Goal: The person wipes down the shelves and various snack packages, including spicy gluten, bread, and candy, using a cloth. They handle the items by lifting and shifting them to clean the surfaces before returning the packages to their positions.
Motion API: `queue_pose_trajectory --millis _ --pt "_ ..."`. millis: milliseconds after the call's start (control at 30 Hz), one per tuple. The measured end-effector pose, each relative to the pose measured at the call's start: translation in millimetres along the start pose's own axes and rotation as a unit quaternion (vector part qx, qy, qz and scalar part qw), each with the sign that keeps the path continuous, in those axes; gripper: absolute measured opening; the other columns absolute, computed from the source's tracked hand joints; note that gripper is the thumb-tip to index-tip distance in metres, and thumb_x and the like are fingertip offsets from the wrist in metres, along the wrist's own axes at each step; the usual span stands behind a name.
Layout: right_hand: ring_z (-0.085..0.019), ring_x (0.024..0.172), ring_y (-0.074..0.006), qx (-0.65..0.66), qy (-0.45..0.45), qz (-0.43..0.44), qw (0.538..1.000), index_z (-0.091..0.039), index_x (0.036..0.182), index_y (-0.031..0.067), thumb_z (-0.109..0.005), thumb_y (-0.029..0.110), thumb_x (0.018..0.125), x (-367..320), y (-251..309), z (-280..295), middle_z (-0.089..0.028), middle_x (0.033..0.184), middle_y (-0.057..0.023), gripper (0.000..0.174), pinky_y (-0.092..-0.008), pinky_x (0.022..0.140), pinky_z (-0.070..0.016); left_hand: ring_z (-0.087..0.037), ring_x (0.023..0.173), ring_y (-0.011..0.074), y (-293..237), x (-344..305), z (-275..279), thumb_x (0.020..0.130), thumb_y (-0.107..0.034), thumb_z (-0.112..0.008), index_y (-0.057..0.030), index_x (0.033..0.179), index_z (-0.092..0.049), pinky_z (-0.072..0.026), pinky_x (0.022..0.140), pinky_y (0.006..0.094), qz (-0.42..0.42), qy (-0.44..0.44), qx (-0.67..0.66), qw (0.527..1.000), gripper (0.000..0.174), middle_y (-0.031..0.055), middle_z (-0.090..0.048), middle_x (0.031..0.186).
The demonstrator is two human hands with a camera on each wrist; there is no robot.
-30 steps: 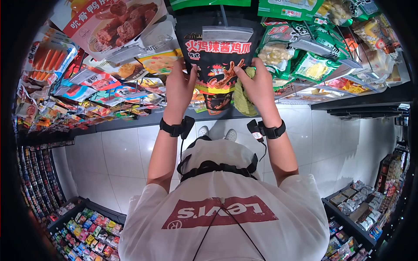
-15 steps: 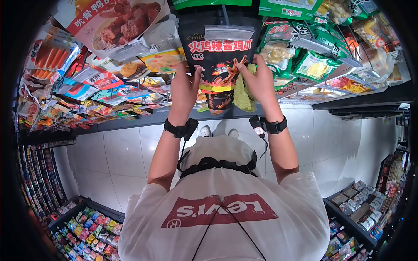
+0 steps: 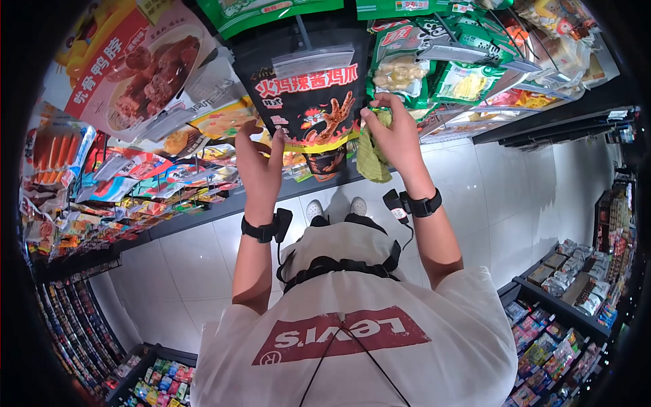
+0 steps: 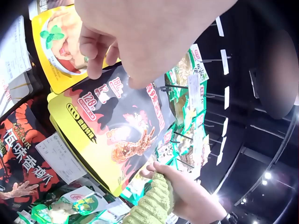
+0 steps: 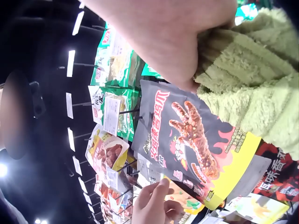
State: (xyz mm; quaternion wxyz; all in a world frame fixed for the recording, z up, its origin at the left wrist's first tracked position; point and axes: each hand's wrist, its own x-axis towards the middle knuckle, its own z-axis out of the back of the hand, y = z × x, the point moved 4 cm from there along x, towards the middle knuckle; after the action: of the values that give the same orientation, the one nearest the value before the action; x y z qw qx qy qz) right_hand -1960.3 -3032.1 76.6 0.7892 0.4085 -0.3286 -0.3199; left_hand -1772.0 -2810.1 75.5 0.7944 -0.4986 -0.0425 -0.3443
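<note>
A black and yellow snack bag (image 3: 308, 102) with red lettering hangs on a peg in front of me. My left hand (image 3: 261, 159) is at its lower left edge, fingers fairly straight and the thumb tip touching the bag. My right hand (image 3: 393, 132) grips a green cloth (image 3: 369, 156) and its fingertips meet the bag's right edge. In the left wrist view the bag (image 4: 126, 135) lies beyond my left hand (image 4: 140, 32), and the right hand (image 4: 187, 196) holds the cloth (image 4: 149, 205). The right wrist view shows the cloth (image 5: 252, 88) bunched under my right hand (image 5: 173, 37), next to the bag (image 5: 191, 135).
Other snack packs crowd the pegs: green ones (image 3: 407, 68) to the right, a large red and white pack (image 3: 135, 74) to the left. A clear price tag holder (image 3: 312, 60) sits above the bag. A white tiled floor (image 3: 190, 251) runs between low shelves (image 3: 569, 285).
My view has swung, so the shelves and bag sit further left. My left hand has slid down from the bag's side to its lower left edge. The right hand still holds the cloth.
</note>
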Motion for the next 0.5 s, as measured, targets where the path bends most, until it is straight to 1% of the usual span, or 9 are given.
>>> queue_pose_trajectory --millis 67,100,133,200,267,333,367,433,500 --pt "-0.074 0.115 -0.0393 0.002 -0.004 -0.023 1.000 -0.063 0.132 -0.0034 -0.082 0.023 0.099 -2 -11 8 -0.075 0.121 -0.0228 0.046 -0.0451 0.099 -0.0561 -0.063 0.071 0.0106 -4 -6 2 0.102 -0.019 -0.082 0.0020 0.134 -0.062 -0.0441 0.058 0.0278 -0.027 -0.020 0.020 0.999 0.043 0.0096 -0.068 0.111" --pt "-0.073 0.116 -0.0398 -0.006 -0.019 -0.005 1.000 -0.063 0.131 -0.0026 -0.081 0.023 0.099 -2 -15 12 -0.075 0.123 -0.0226 0.045 -0.0451 0.100 -0.0558 -0.063 0.072 0.0096 -12 -8 3 0.102 -0.017 -0.081 0.0001 0.131 -0.065 -0.0448 0.059 0.0273 -0.032 -0.012 0.028 0.999 0.037 0.0090 -0.070 0.111" --pt "-0.073 0.117 -0.0403 -0.014 -0.033 0.014 0.999 -0.064 0.131 -0.0019 -0.081 0.023 0.099 -2 -18 17 -0.075 0.124 -0.0224 0.044 -0.0450 0.101 -0.0556 -0.063 0.072 0.0096 -18 -10 2 0.102 -0.017 -0.081 0.0001 0.131 -0.065 -0.0448 0.059 0.0273 -0.031 -0.009 0.026 0.999 0.037 0.0090 -0.070 0.111" --pt "-0.072 0.119 -0.0415 -0.019 -0.032 0.016 0.999 -0.064 0.132 -0.0020 -0.080 0.022 0.100 -1 -22 30 -0.075 0.126 -0.0231 0.043 -0.0455 0.102 -0.0554 -0.064 0.074 0.0102 -37 -15 -8 0.102 -0.013 -0.079 -0.0017 0.127 -0.067 -0.0476 0.062 0.0272 -0.050 0.043 -0.012 0.998 0.030 0.0078 -0.070 0.111" --pt "-0.072 0.120 -0.0426 -0.052 -0.035 -0.006 0.998 -0.064 0.134 -0.0025 -0.079 0.022 0.101 5 -29 46 -0.074 0.127 -0.0242 0.043 -0.0460 0.103 -0.0552 -0.065 0.076 0.0112 -68 -17 -21 0.101 -0.008 -0.077 -0.0020 0.124 -0.069 -0.0498 0.065 0.0269 -0.064 0.045 -0.023 0.997 0.026 0.0086 -0.071 0.115" --pt "-0.071 0.122 -0.0431 -0.042 -0.032 0.029 0.998 -0.064 0.136 -0.0027 -0.078 0.021 0.101 15 -39 60 -0.073 0.130 -0.0248 0.045 -0.0462 0.103 -0.0550 -0.069 0.076 0.0152 -103 -19 -40 0.102 -0.010 -0.076 -0.0003 0.125 -0.066 -0.0517 0.063 0.0310 -0.122 0.074 -0.059 0.988 0.027 0.0135 -0.069 0.121" --pt "-0.070 0.124 -0.0431 -0.031 -0.018 0.029 0.999 -0.063 0.136 -0.0026 -0.078 0.022 0.101 20 -45 67 -0.073 0.131 -0.0249 0.045 -0.0462 0.104 -0.0548 -0.071 0.078 0.0162 -110 -21 -51 0.100 -0.008 -0.075 0.0005 0.127 -0.066 -0.0532 0.065 0.0318 -0.099 0.078 -0.076 0.989 0.029 0.0157 -0.069 0.128" --pt "-0.070 0.125 -0.0432 -0.015 0.005 0.033 0.999 -0.063 0.137 -0.0024 -0.078 0.022 0.101 28 -53 80 -0.072 0.133 -0.0249 0.046 -0.0461 0.105 -0.0546 -0.071 0.078 0.0169 -124 -21 -76 0.100 -0.008 -0.075 0.0007 0.128 -0.066 -0.0545 0.067 0.0324 -0.106 0.071 -0.057 0.990 0.031 0.0171 -0.068 0.131" --pt "-0.074 0.116 -0.0341 -0.036 0.020 0.065 0.997 -0.064 0.141 0.0025 -0.078 0.026 0.103 35 -60 92 -0.074 0.138 -0.0191 0.047 -0.0401 0.095 -0.0556 -0.073 0.080 0.0187 -140 -16 -102 0.098 -0.006 -0.076 0.0015 0.133 -0.064 -0.0584 0.072 0.0340 -0.123 0.076 -0.039 0.989 0.038 0.0220 -0.066 0.141"
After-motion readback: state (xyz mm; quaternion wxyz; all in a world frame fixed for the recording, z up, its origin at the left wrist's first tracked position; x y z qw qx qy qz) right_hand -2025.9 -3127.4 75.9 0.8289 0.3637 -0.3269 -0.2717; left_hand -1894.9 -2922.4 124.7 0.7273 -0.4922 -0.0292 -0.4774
